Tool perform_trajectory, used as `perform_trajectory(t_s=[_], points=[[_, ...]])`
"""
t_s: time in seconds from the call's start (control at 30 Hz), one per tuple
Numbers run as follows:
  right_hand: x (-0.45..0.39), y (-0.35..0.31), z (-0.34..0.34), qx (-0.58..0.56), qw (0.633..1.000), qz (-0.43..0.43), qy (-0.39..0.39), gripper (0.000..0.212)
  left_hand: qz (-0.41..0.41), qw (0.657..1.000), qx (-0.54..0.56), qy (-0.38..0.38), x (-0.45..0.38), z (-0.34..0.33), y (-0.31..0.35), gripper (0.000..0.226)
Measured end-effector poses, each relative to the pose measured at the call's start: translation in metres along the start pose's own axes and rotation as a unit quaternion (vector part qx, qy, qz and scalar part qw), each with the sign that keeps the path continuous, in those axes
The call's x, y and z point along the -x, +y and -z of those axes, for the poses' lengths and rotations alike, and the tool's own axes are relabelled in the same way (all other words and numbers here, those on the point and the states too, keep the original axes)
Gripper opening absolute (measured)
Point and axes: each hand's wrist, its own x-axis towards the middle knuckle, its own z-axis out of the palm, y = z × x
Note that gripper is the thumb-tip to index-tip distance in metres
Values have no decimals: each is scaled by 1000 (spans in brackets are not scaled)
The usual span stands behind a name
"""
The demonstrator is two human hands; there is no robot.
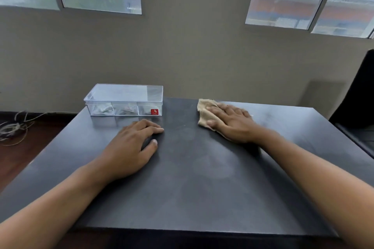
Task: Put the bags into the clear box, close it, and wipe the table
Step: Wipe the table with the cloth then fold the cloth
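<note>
A clear box with its lid on stands at the far left of the dark table. Small bags show through its front wall, and a red sticker sits at its right corner. My left hand lies flat on the table just in front of the box, fingers slightly apart, holding nothing. My right hand presses palm-down on a beige cloth at the far right of the table. The cloth sticks out past my fingers toward the back edge.
The table's back edge meets a beige wall under two windows. A black chair stands at the right. Loose cables lie on the wooden floor at the left.
</note>
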Motion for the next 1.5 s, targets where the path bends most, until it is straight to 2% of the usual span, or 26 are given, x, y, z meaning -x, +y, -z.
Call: perform_trajectory(t_s=[0.1,0.23,0.4,0.5,0.6,0.7,0.8,0.87,0.97,1.03,1.1,1.17,1.23,1.33,1.43,1.5], points=[[-32,-25,-3,-15,1000,-17,-2,78,40,998,-43,-27,3,0,2,61],[-28,-59,-13,-25,1000,7,-2,78,76,991,-94,-65,6,-1,8,58],[44,-79,-15,11,990,142,-10,68,88,986,-100,-96,16,1,15,61],[93,-62,-13,31,980,196,-17,64,84,988,-88,-97,30,4,14,61],[103,-21,-4,38,987,151,-30,64,82,989,-82,-92,48,8,13,60],[89,12,2,38,999,31,-21,76,84,989,-82,-90,61,11,17,59],[77,5,-4,23,998,-56,-2,87,87,989,-81,-86,66,12,21,59],[77,-23,-13,15,997,-70,0,88,88,989,-81,-86,66,12,22,59],[102,-76,-25,5,1000,-4,2,92,89,988,-87,-88,66,10,23,59],[132,-99,-28,6,998,69,4,82,87,988,-88,-89,66,9,24,60],[165,-99,-26,7,993,121,12,68,74,989,-87,-95,66,7,28,62],[190,-76,-20,12,991,133,16,62,51,990,-83,-106,68,4,35,64],[203,-38,-13,16,995,99,15,61,23,990,-80,-115,69,2,45,65],[209,29,-3,2,1000,-4,9,62,-17,989,-79,-127,68,-3,65,63],[211,69,3,-14,993,-113,34,79,-48,987,-80,-129,63,-12,88,62],[209,67,1,-4,987,-156,38,88,-59,987,-75,-133,57,-19,101,63]])
